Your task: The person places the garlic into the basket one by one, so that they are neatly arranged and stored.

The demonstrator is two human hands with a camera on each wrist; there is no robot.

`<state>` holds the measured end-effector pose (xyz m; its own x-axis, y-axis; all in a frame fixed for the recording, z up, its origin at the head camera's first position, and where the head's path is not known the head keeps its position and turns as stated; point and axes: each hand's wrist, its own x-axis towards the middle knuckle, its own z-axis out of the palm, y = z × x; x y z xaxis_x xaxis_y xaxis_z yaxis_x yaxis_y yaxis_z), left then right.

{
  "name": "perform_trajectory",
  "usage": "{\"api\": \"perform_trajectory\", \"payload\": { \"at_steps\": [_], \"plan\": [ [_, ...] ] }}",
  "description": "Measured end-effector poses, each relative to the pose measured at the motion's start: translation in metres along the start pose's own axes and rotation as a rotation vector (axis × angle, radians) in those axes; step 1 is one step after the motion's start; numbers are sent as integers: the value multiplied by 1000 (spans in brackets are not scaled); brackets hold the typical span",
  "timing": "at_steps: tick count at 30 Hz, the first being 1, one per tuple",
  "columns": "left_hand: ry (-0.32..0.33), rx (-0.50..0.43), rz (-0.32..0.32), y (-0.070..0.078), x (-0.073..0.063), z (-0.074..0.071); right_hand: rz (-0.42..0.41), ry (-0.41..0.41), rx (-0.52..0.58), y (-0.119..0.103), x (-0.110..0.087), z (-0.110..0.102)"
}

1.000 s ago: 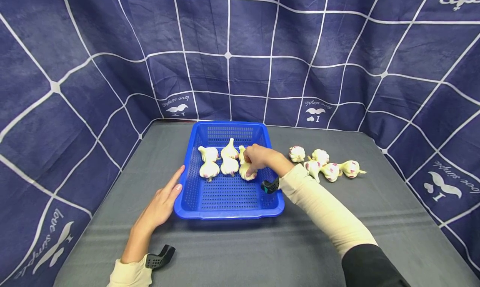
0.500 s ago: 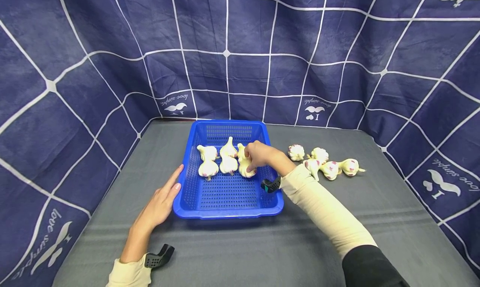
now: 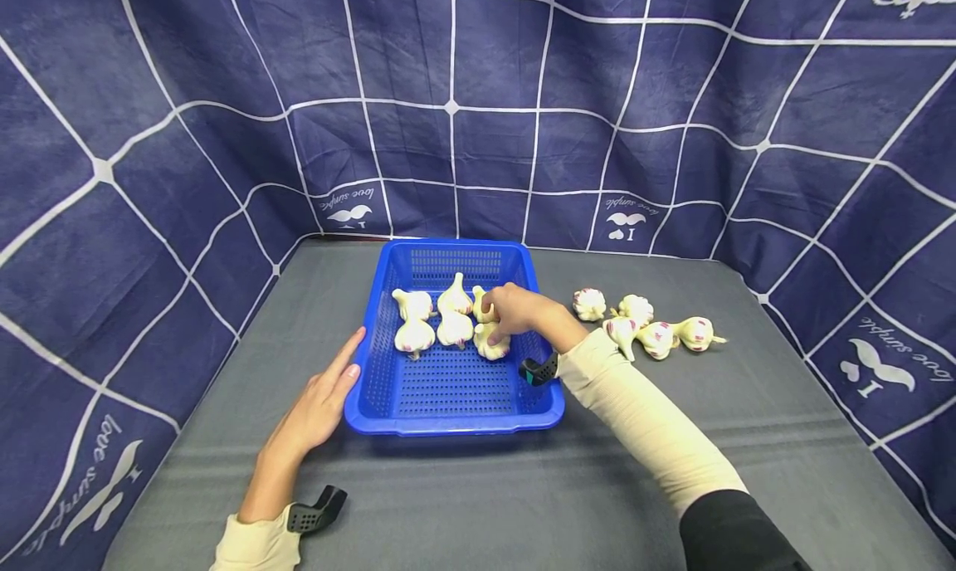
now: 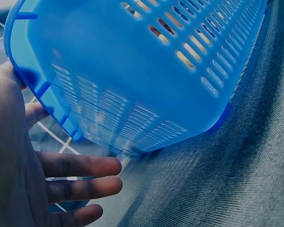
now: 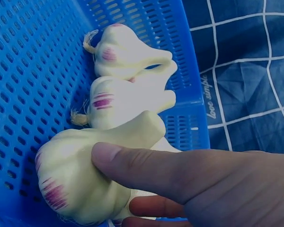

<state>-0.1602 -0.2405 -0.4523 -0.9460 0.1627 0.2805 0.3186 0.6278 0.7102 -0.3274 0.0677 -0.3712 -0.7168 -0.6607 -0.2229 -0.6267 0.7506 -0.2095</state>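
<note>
Inside a blue plastic basket, several white garlic bulbs with purple streaks lie in two rows. My right hand reaches over the basket's right side and holds the front right garlic bulb. In the right wrist view the thumb presses on top of this garlic bulb, its stem pointing away. The lower fingers are partly hidden behind it. My left hand is at the basket's left side, fingers straight. The left wrist view shows its thumb and forefinger at the rim, the other fingers extended beside the wall.
Several more garlic bulbs lie in a loose group on the grey cloth right of the basket, beside my right forearm. A dark blue curtain with white lines hangs behind and along both sides.
The garlic bulb under my right hand has shifted slightly toward the basket's front since half a second ago. The left hand keeps its place at the basket.
</note>
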Motion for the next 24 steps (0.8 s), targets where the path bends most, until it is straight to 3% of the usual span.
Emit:
{"api": "perform_trajectory", "payload": {
  "at_steps": [15, 24],
  "plan": [
    [1, -7, -4, -2, 0, -1, -4, -43, -20, -6, -1, 3],
    [-2, -1, -3, 0, 0, 0, -19, 45, -40, -3, -2, 7]
  ]
}}
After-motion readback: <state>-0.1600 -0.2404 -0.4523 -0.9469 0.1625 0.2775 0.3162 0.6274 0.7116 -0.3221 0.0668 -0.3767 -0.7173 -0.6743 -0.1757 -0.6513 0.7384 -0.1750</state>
